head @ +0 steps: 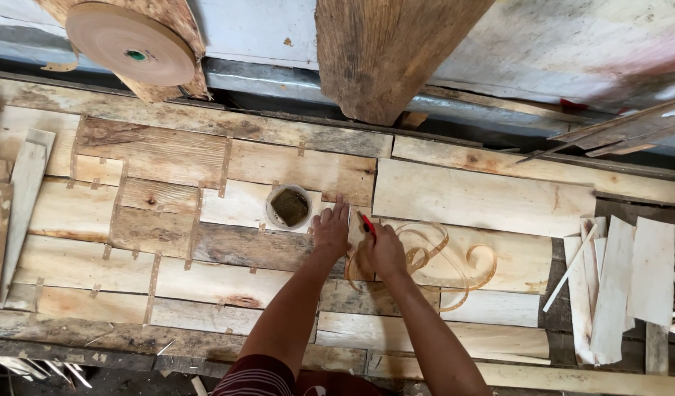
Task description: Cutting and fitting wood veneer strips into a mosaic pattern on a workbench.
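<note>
My left hand (331,229) lies flat, fingers spread, on patched wood veneer sheets (169,220) joined by strips of brown tape. Just right of it, my right hand (383,249) grips a small red-handled tool (367,223) whose tip touches the veneer at a seam. Loose curls of brown paper tape (433,253) lie under and to the right of my right hand. A small round white cup (288,206) with a dark, wet-looking pad inside stands just left of my left hand.
A big roll of brown paper tape (130,42) hangs at the top left. A thick wooden post (385,51) rises at the top centre. Several loose pale veneer strips (616,286) are stacked at the right. A narrow strip (22,205) lies at the left edge.
</note>
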